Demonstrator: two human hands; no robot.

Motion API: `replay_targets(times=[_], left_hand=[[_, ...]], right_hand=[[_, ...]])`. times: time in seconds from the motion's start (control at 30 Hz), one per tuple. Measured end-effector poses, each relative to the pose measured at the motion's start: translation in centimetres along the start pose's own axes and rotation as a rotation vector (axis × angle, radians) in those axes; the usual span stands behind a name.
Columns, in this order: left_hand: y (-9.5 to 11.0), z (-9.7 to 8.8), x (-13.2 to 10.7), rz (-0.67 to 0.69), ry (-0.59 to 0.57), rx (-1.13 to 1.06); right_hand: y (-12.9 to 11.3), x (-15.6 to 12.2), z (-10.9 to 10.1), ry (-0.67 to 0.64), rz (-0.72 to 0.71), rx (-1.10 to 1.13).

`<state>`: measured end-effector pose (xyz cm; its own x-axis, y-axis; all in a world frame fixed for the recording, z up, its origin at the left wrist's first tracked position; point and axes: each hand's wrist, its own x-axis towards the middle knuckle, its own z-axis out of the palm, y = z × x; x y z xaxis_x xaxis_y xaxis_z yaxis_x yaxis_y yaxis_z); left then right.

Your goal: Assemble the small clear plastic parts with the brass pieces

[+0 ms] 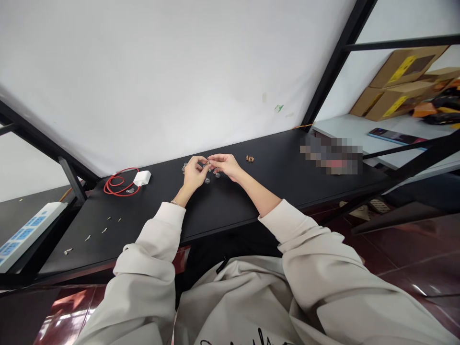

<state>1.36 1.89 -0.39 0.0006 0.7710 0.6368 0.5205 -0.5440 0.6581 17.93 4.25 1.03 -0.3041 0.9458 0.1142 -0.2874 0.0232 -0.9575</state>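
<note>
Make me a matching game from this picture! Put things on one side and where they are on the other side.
Things:
1. Red cable
2. Clear little pieces
3. Brass bits
4. Cardboard boxes

Places:
A. Piled at the far right, on a white surface
B. In a small group to the right of the right hand
C. Scattered near the left hand and the right hand
D. Coiled in loops beside a white charger

Pairs: 1-D, 2-C, 3-B, 4-A

Head-worn camera looks down at the hands (220, 164)
</note>
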Motion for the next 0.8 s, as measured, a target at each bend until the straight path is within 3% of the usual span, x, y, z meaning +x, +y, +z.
replay_targets(times=[0.27,0.8], left_hand=[[0.76,-0.14,-0.09,-0.036,0.01,-0.061],[0.66,-0.26,-0.07,-0.083,0.03,-0.036]], right_hand=[[0.05,0.14,0.04,0.008,-0.009,0.095],[0.27,0.21,0.0,0.014,-0.055,0.062]])
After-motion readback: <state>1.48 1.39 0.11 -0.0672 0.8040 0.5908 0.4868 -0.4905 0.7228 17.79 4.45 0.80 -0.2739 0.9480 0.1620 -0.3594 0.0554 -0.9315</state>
